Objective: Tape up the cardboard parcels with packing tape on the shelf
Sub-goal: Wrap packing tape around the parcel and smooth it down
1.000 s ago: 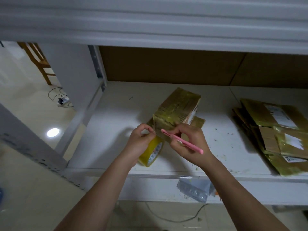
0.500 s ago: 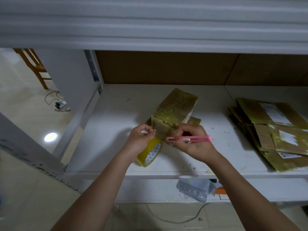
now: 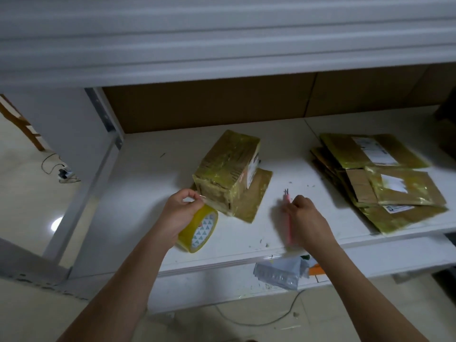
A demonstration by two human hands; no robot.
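Fingers: left hand (image 3: 181, 213) pinches the loose end of tape between thumb and forefinger while the roll hangs under the palm; right hand (image 3: 304, 219) is curled round a pink cutter (image 3: 288, 219), its blade tip pointing to 12 o'clock.
Shelf (image 3: 153, 183): white, scuffed, flecked with small scraps; it carries everything the job needs.
Flat parcel stack (image 3: 385, 178): at 3 o'clock from the hands, several flattened cardboard packets, glossy with yellowish tape, overlapping one another; to my eye these look finished.
Boxed parcel (image 3: 228, 172): at 12 o'clock from the left hand, wrapped nearly all over in tape, sitting on a flat cardboard piece (image 3: 256, 196). The pinched tape end runs to its near bottom corner.
Tape roll (image 3: 199, 230): yellowish packing tape at 7 o'clock from the box, partly on the shelf edge.
Progress: I judge the box is at its last strip, with the tape seemingly cut and the loose end left to press down. Whether the flat piece underneath needs taping I cannot tell.
Labels: white shipping labels show on the flat packets and on the box's right side, print too small to read. The roll's core carries a pattern of small green triangles with a red mark; no brand legible.
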